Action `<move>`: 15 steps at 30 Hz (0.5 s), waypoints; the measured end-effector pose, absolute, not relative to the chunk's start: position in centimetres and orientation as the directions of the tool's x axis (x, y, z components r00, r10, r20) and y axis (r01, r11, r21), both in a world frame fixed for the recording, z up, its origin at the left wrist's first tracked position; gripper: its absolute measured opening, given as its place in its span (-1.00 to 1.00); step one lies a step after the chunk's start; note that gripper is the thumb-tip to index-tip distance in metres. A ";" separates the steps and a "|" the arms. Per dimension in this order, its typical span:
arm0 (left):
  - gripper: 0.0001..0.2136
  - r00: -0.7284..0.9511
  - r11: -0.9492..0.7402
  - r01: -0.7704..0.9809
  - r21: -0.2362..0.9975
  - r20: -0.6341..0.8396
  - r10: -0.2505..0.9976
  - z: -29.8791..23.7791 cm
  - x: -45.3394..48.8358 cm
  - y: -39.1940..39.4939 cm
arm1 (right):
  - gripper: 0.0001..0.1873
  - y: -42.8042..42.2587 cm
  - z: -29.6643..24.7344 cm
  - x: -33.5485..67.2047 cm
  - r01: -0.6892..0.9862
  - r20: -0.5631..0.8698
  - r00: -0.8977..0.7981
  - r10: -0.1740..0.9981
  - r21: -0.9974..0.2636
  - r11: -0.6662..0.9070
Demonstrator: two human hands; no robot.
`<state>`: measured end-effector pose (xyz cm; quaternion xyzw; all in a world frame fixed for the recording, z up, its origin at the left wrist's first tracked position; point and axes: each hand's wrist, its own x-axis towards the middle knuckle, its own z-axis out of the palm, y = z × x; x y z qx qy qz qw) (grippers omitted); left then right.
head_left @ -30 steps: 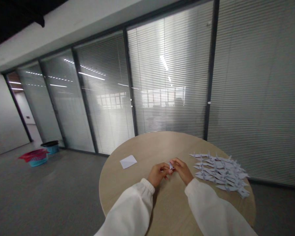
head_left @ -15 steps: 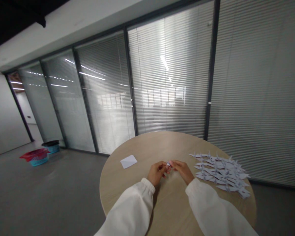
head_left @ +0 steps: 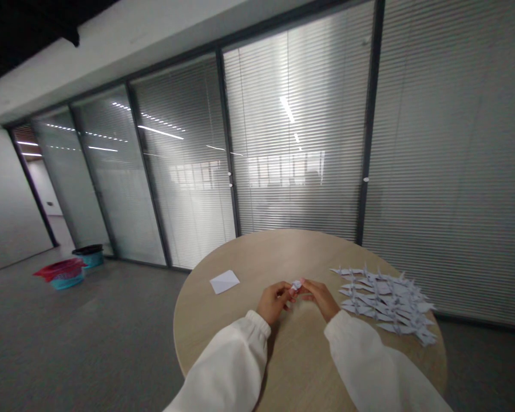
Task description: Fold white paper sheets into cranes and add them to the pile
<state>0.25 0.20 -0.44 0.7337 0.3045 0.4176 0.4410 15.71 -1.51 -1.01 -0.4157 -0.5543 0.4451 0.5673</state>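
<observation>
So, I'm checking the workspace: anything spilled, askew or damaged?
Nothing stands out: the paper cranes sit in rows on the round table, the white paper lies flat, with no visible spill; tiny tears wouldn't show.

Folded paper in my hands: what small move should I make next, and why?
Perhaps gently spread the folded paper with your right hand while your left hand steadies it: it looks small and compact between both hands, whereas the paper shapes lying to the right have spread, pointed parts.
</observation>
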 end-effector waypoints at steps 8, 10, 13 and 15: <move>-0.70 0.461 -0.461 0.063 0.885 0.384 0.800 0.1 0.3 -0.1 | -0.55 -1.7 -0.9 15.6 -0.294 0.179 -0.056 0.982 -0.943 0.155; -0.71 0.455 -0.451 0.055 0.891 0.380 0.806 0.1 0.4 -0.2 | -0.59 -1.7 -0.9 15.6 -0.327 0.156 -0.052 0.986 -0.936 0.131; -0.74 0.442 -0.443 0.043 0.896 0.380 0.812 0.1 0.6 -0.3 | -0.64 -1.6 -0.9 15.6 -0.372 0.124 -0.060 0.990 -0.923 0.093; -0.75 0.437 -0.445 0.038 0.895 0.386 0.813 0.1 0.6 -0.4 | -0.66 -1.5 -0.9 15.6 -0.381 0.112 -0.074 0.991 -0.922 0.076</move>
